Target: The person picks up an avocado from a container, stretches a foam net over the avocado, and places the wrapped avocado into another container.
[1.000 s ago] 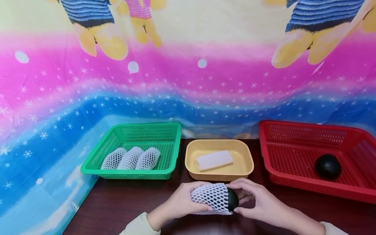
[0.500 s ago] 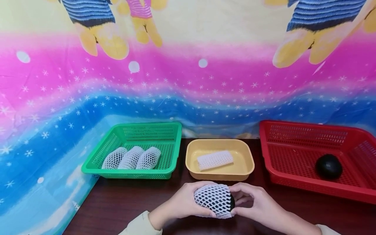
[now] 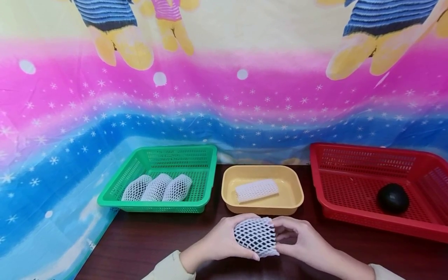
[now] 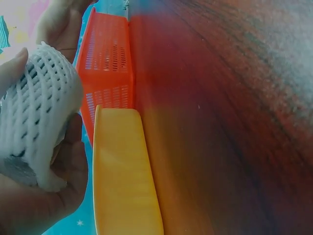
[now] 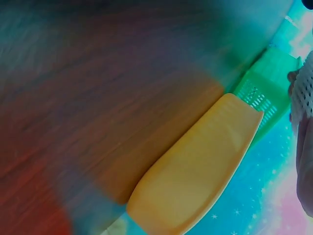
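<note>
In the head view, a dark avocado sits inside a white foam net sleeve, its skin showing through the mesh. My left hand grips the sleeved avocado from the left, thumb in front. At the sleeve's right end, my right hand pinches the net's edge between thumb and fingers. The left wrist view shows the net sleeve close up, with left-hand fingers curled about it. Only a sliver of the sleeve and some fingers appear in the right wrist view.
A green basket at the left holds three sleeved avocados. Behind the hands, a yellow tray contains a flat foam net sleeve. One bare avocado lies in the red basket at the right. A printed cloth hangs behind.
The net has been drawn rightward over the avocado's bare dark end, which is now covered by mesh. Both hands keep their hold, and the left has shifted slightly right.
</note>
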`<state>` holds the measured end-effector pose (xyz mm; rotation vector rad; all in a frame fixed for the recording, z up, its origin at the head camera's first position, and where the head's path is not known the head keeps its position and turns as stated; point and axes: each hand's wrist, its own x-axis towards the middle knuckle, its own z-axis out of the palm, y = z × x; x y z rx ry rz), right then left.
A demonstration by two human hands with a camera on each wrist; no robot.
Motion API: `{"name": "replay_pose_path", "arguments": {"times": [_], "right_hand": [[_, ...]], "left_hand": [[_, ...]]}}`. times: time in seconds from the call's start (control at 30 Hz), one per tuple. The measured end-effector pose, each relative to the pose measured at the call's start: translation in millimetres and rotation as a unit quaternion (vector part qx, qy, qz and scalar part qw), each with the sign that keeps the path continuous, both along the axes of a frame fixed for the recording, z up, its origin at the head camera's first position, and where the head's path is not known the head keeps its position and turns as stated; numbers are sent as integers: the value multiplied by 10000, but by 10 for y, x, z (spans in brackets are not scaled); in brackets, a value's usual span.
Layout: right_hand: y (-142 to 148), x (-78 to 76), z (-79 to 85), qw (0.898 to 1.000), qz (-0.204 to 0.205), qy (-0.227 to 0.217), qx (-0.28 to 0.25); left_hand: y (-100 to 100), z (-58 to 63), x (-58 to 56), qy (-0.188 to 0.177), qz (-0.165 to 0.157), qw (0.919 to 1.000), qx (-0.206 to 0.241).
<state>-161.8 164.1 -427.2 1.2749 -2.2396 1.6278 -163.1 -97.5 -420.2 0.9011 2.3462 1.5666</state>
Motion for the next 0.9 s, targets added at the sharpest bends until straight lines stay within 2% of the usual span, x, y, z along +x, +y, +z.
{"name": "replay_pose_path", "arguments": {"times": [0.17, 0.33, 0.4, 0.47, 0.6, 0.67, 0.77, 0.9], "right_hand": [[37, -45, 11, 9996, -123, 246, 106], [50, -70, 45, 9985, -407, 374, 57], [45, -77, 76, 9982, -474, 346, -94], [44, -78, 114, 9981, -512, 264, -241], [45, -77, 182, 9975, -557, -35, -429], [40, -73, 184, 9971, -575, -102, -491], [23, -70, 159, 9968, -552, -82, -571], [20, -80, 144, 9968, -565, 62, -565]], "left_hand": [[7, 56, -33, 144, -9, 9993, -340], [-35, 185, -98, 109, -148, 9972, -724], [-53, 237, -121, -140, -193, 9983, -532], [-62, 267, -134, -307, -108, 9992, -239], [-58, 284, -135, -710, 324, 9964, 346], [-63, 277, -136, -718, 569, 9949, 413], [-82, 269, -148, -693, 773, 9940, 337], [-104, 270, -168, -657, 693, 9950, 298]]}}
